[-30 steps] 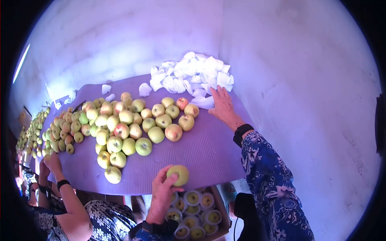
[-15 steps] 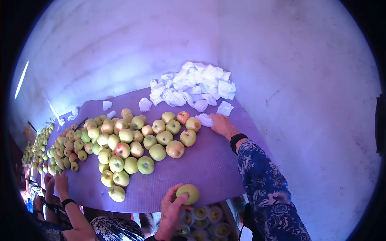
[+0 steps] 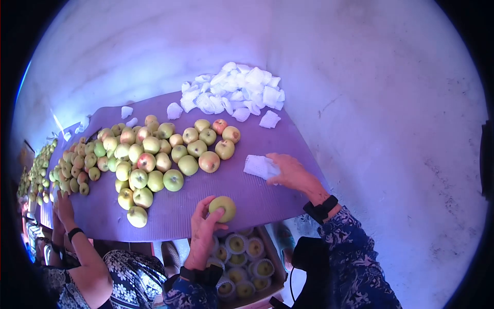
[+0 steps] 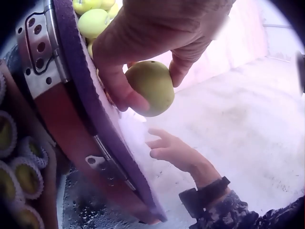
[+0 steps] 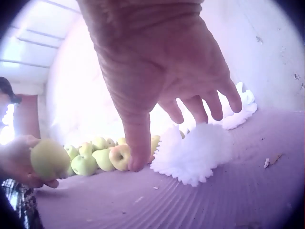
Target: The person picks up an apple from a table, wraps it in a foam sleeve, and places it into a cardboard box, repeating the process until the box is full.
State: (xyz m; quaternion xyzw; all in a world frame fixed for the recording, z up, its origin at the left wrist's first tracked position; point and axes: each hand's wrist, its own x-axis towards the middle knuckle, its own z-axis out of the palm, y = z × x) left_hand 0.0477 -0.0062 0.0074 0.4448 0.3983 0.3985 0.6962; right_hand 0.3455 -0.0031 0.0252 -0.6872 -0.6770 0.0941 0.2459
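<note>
A yellow-green apple (image 3: 222, 209) sits in my left hand (image 3: 202, 226), thumb on one side and fingers round the other. The left wrist view shows this apple (image 4: 151, 88) between thumb and fingertips. My right hand (image 3: 294, 176) is over the right part of the purple mat, its fingers at a white foam net sleeve (image 3: 260, 167). In the right wrist view the fingers and thumb are spread, and the ruffled foam net (image 5: 193, 152) lies on the mat at the fingertips.
Many apples (image 3: 154, 180) cover the left and middle of the purple mat (image 3: 247, 198). White foam nets (image 3: 231, 87) are heaped at the back. Below the table edge stands a cardboard box (image 3: 275, 252) of netted apples. Another person's arm (image 3: 87, 252) reaches in at left.
My right hand has come back from the foam heap towards the front of the mat, and one foam net has moved with it. The left hand still holds the apple.
</note>
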